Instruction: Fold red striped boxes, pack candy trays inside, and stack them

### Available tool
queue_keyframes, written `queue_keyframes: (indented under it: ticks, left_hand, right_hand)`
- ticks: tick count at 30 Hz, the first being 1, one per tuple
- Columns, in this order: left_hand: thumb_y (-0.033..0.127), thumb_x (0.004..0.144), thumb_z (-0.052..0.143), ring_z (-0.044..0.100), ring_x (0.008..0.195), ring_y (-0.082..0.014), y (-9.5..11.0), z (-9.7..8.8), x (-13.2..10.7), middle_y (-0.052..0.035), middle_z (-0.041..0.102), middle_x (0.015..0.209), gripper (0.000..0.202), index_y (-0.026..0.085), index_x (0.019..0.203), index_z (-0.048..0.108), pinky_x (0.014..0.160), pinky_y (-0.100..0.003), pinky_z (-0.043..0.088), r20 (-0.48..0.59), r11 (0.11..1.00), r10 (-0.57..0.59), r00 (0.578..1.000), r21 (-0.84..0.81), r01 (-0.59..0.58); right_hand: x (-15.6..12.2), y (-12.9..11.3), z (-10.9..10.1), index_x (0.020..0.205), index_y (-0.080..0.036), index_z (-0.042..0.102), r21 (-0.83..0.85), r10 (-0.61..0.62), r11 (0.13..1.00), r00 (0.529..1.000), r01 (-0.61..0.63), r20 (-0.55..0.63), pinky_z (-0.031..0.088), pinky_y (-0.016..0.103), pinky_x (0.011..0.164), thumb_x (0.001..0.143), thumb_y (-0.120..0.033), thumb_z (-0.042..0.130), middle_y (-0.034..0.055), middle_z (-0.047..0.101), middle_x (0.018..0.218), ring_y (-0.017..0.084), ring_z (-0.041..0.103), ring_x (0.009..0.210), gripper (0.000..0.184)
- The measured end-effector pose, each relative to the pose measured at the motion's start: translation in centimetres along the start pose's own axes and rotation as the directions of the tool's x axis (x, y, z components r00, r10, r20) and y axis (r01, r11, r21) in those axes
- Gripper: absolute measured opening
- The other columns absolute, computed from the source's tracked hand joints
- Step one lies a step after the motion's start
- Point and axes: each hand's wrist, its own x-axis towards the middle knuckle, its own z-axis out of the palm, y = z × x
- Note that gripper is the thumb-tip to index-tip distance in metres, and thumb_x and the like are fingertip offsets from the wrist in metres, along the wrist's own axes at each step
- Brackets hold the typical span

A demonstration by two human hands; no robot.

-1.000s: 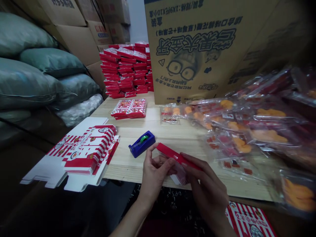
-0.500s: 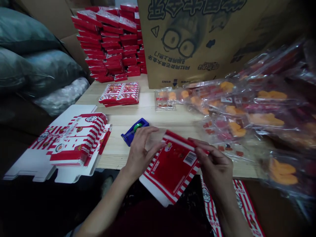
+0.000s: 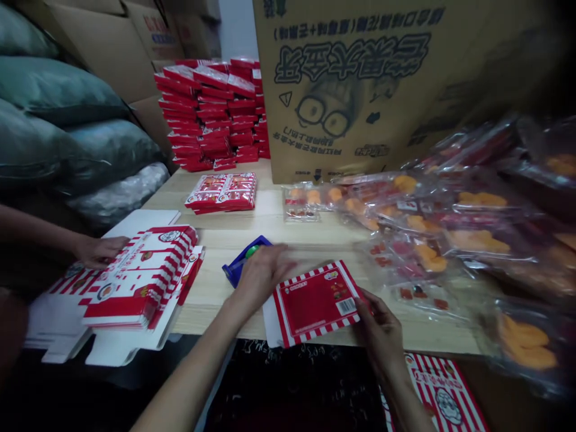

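Note:
A flat red carton (image 3: pixel 310 303) with striped borders and a barcode is in my right hand (image 3: pixel 382 324), whose fingers are closed on its right edge. Its white left end sticks out over the table's front edge. My left hand (image 3: pixel 263 267) hovers between the carton and a blue tape dispenser (image 3: pixel 234 273) with a green core, partly covering the dispenser. Motion smears its fingertips, so whether they pinch anything is hidden from me.
Flattened striped cartons (image 3: pixel 144 270) lie at left, with another person's hand (image 3: pixel 101 251) on them. Red boxes (image 3: pixel 216 114) are piled behind a smaller stack (image 3: pixel 222 192). A big cardboard box (image 3: pixel 342 132) stands at the back; clear candy packs (image 3: pixel 418 222) cover the right side.
The carton has turned to lie more level, its barcode now lower right. My left hand has come away from its edge. Another person's hand has appeared at the left.

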Motion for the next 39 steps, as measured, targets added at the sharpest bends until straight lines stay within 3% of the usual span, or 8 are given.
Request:
queue_keyframes:
  ticks: [8, 13, 18, 23, 26, 30, 35, 39]
  left_hand:
    - [0.035, 0.093, 0.071, 0.064, 0.12, -0.0316, -2.1, 3.3, 18.3, -0.0168, 0.065, 0.132, 0.045, 0.014, 0.131, 0.061, 0.1, -0.049, 0.053, 0.049, 0.846, -0.532, 0.845, 0.06, 0.529]
    - [0.035, 0.096, 0.067, 0.066, 0.113, -0.0264, -4.9, 5.4, 20.5, -0.0115, 0.063, 0.131, 0.039, 0.017, 0.131, 0.061, 0.092, -0.045, 0.058, 0.078, 0.747, -0.646, 0.759, -0.142, 0.65]
    - [0.036, 0.098, 0.064, 0.067, 0.108, -0.0249, -6.0, 2.5, 20.0, -0.0116, 0.064, 0.129, 0.038, 0.016, 0.131, 0.061, 0.09, -0.046, 0.059, 0.041, 0.691, -0.6, 0.799, -0.476, 0.543]
    - [0.021, 0.084, 0.077, 0.066, 0.074, -0.0114, -5.0, -3.0, 15.5, 0.0011, 0.064, 0.079, 0.02, 0.014, 0.079, 0.059, 0.079, -0.029, 0.06, -0.101, 0.62, -0.511, 0.854, -0.731, 0.285]
    - [0.018, 0.071, 0.083, 0.065, 0.07, -0.0096, -3.5, -5.2, 10.4, 0.0061, 0.056, 0.064, 0.038, 0.018, 0.066, 0.045, 0.087, -0.031, 0.061, -0.117, 0.568, -0.42, 0.9, -0.807, 0.16]
    - [0.02, 0.07, 0.088, 0.07, 0.085, -0.0136, -0.6, -5.3, 2.8, 0.0026, 0.062, 0.077, 0.043, 0.018, 0.067, 0.045, 0.098, -0.034, 0.058, 0.041, 0.349, -0.31, 0.95, -0.925, 0.154]
    - [0.016, 0.081, 0.081, 0.067, 0.074, -0.0121, 2.1, -3.0, -6.3, 0.0027, 0.062, 0.074, 0.026, 0.017, 0.074, 0.056, 0.082, -0.029, 0.06, 0.302, 0.196, -0.237, 0.923, -0.916, 0.35]
    - [0.028, 0.085, 0.075, 0.069, 0.11, -0.0236, 2.4, -1.2, -11.7, -0.0065, 0.072, 0.12, 0.028, 0.024, 0.112, 0.068, 0.094, -0.039, 0.056, 0.485, -0.19, -0.198, 0.852, -0.872, 0.452]
  right_hand:
    - [2.7, 2.8, 1.6, 0.124, -0.017, 0.068, -0.14, -0.223, 0.968, 0.971, 0.21, -0.082, 0.054, 0.048, 0.102, 0.085, -0.053, 0.072, 0.0144, 0.073, 0.125, 0.03, 0.069, 0.114, 0.053]
    - [2.7, 3.0, 1.6, 0.127, -0.018, 0.066, -0.242, -0.282, 0.937, 0.954, 0.252, -0.098, 0.052, 0.05, 0.103, 0.09, -0.053, 0.065, 0.0148, 0.071, 0.127, 0.031, 0.067, 0.115, 0.051]
    - [3.4, 2.6, 2.6, 0.132, -0.018, 0.063, -0.315, -0.36, 0.89, 0.932, 0.33, -0.042, 0.052, 0.05, 0.103, 0.096, -0.048, 0.059, 0.0155, 0.069, 0.129, 0.031, 0.065, 0.116, 0.047]
    - [3.4, 1.4, 3.8, 0.127, -0.02, 0.067, -0.371, -0.561, 0.741, 0.819, 0.56, 0.117, 0.036, 0.063, 0.117, 0.098, -0.041, 0.056, 0.0153, 0.066, 0.135, 0.034, 0.053, 0.136, 0.038]
    - [1.9, -0.7, 4.9, 0.126, -0.024, 0.069, -0.223, -0.529, 0.812, 0.841, 0.54, 0.111, 0.036, 0.061, 0.119, 0.096, -0.04, 0.062, 0.0123, 0.065, 0.139, 0.033, 0.051, 0.14, 0.035]
    - [-0.5, -4.5, 6.7, 0.143, -0.032, 0.056, 0.244, -0.174, 0.962, 0.961, 0.119, 0.216, 0.046, 0.052, 0.114, 0.089, -0.044, 0.075, 0.0083, 0.064, 0.145, 0.028, 0.06, 0.133, 0.058]
    - [-1.3, -7.4, 7.3, 0.137, -0.032, 0.061, 0.53, 0.002, 0.821, 0.93, -0.211, 0.367, 0.054, 0.043, 0.106, 0.08, -0.036, 0.085, 0.0044, 0.075, 0.127, 0.024, 0.07, 0.117, 0.062]
    - [-2.4, -6.6, 5.4, 0.11, -0.03, 0.073, 0.524, 0.086, 0.785, 0.895, -0.331, 0.438, 0.059, 0.036, 0.09, 0.068, -0.024, 0.092, -0.0001, 0.081, 0.1, 0.021, 0.075, 0.094, 0.046]
